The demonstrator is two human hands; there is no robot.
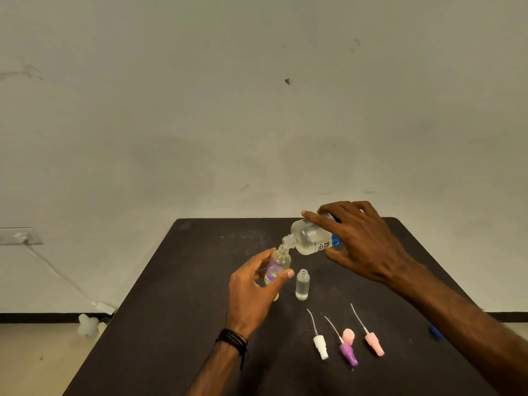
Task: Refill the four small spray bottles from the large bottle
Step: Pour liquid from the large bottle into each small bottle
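Note:
My right hand (pixel 363 244) grips the large clear bottle (pixel 310 238) with a blue label, tipped down to the left. Its open neck meets the mouth of a small clear spray bottle (pixel 278 265) with a purple print, held tilted above the table by my left hand (pixel 251 292). A second small clear bottle (pixel 302 284) stands uncapped and upright just right of my left hand. In front lie three spray tops with dip tubes: white (pixel 320 342), purple (pixel 348 352) and pink (pixel 374 342). A pink cap (pixel 348 335) rests by the purple one.
All this is on a dark table (pixel 183 310) against a pale wall. A blue cap (pixel 436 331) lies near the right edge, partly behind my right forearm. White plastic items (pixel 88 325) and a cable sit on the floor at left.

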